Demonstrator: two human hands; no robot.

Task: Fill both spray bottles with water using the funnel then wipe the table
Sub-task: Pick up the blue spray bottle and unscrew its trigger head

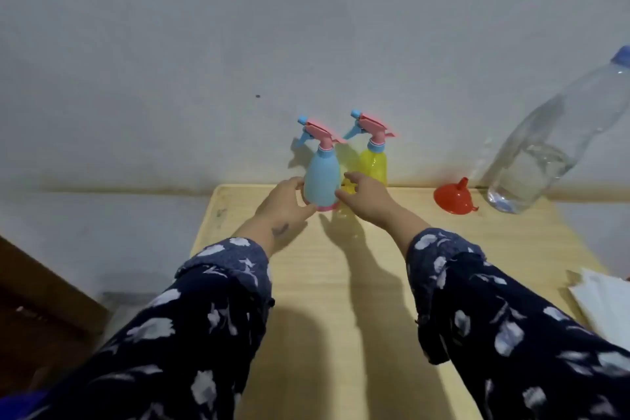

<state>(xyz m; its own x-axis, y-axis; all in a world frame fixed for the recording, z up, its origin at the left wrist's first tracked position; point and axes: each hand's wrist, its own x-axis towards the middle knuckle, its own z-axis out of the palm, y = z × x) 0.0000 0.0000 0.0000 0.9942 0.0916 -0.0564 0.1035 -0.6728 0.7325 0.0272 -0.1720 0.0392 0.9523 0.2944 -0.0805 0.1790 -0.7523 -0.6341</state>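
A blue spray bottle [322,179] with a pink trigger head stands near the far edge of the wooden table [341,283]. My left hand [284,206] cups its left side and my right hand [363,196] touches its right side, so both hands hold it. A yellow spray bottle [374,164] with the same pink head stands just behind, to the right, against the wall. A red funnel [455,198] lies mouth down further right. A large clear water bottle [552,147], partly filled, stands at the far right corner.
A grey wall runs directly behind the table. White paper or cloth [603,303] lies at the table's right edge. A dark brown piece of furniture [41,310] sits low on the left, beyond the table's left edge.
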